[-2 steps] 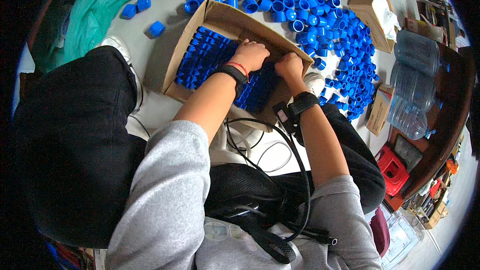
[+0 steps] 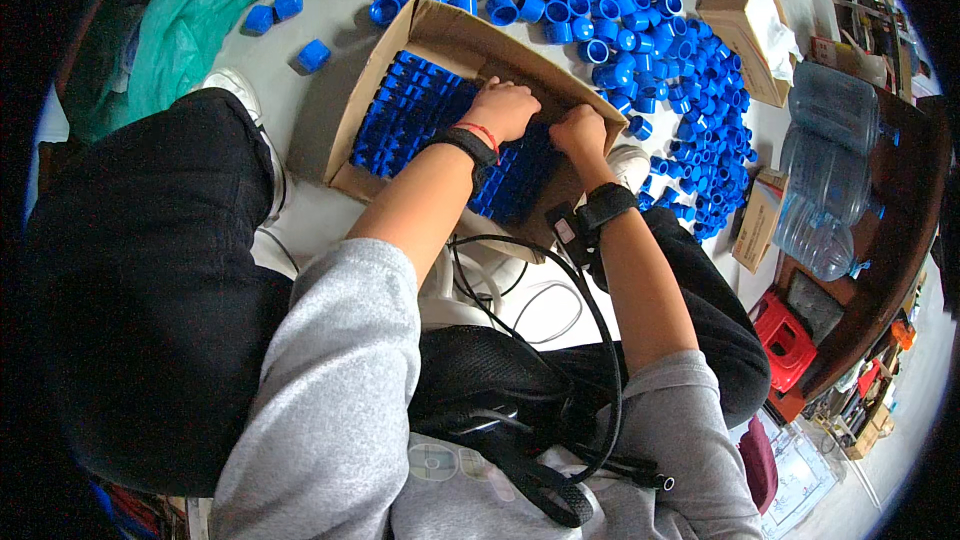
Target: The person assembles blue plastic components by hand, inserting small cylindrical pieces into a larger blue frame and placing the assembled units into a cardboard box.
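A cardboard box (image 2: 352,108) stands open between my feet, with blue plastic pipe caps (image 2: 412,105) packed in close rows inside. My left hand (image 2: 503,108) is over the far middle of the box, its fingers bent down among the rows. Near the box's right wall, my right hand (image 2: 580,130) is closed, knuckles up and fingers pointing inward. Both sets of fingertips are hidden, so whatever they grip cannot be seen. Black straps circle both wrists.
Loose blue caps (image 2: 690,130) lie in a wide heap right of the box. Beyond are cardboard cartons (image 2: 745,30), clear water jugs (image 2: 825,160) and a red stool (image 2: 783,340). Green plastic sheeting (image 2: 195,20) is at far left. A black cable (image 2: 590,305) hangs near my right forearm.
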Available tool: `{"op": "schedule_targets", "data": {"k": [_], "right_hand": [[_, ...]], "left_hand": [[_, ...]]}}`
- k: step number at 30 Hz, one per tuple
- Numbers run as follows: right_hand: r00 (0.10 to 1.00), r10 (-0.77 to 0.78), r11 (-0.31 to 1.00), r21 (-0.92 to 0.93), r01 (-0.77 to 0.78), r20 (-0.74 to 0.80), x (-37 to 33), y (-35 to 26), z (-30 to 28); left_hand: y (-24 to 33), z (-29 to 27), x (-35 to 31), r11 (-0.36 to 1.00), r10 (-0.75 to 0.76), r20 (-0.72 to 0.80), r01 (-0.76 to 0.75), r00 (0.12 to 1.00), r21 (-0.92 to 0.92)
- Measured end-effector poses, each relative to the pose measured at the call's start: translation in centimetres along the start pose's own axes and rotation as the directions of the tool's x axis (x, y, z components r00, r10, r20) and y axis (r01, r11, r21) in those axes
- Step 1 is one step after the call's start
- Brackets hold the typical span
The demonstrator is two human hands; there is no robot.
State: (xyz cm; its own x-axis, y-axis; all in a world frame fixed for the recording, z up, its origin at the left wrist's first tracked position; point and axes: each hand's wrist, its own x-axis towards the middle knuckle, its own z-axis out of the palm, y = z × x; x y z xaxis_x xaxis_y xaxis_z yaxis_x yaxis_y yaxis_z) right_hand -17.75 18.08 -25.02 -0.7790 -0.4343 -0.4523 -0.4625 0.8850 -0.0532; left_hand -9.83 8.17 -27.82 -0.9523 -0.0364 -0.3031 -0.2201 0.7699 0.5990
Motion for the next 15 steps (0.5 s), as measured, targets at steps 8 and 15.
{"op": "schedule_targets", "data": {"k": [8,15], "right_hand": [[0.997,-0.070,0.997,-0.015,0.070,0.014,-0.1,0.3,0.0],[0.975,-0.214,0.970,-0.103,0.219,0.062,0.0,0.8,-1.3]], "left_hand": [[0.7,-0.3,0.2,0.999,-0.036,0.056,0.034,0.998,0.040],[1.3,-0.9,0.7,0.995,-0.086,0.052,0.089,0.995,-0.055]]}}
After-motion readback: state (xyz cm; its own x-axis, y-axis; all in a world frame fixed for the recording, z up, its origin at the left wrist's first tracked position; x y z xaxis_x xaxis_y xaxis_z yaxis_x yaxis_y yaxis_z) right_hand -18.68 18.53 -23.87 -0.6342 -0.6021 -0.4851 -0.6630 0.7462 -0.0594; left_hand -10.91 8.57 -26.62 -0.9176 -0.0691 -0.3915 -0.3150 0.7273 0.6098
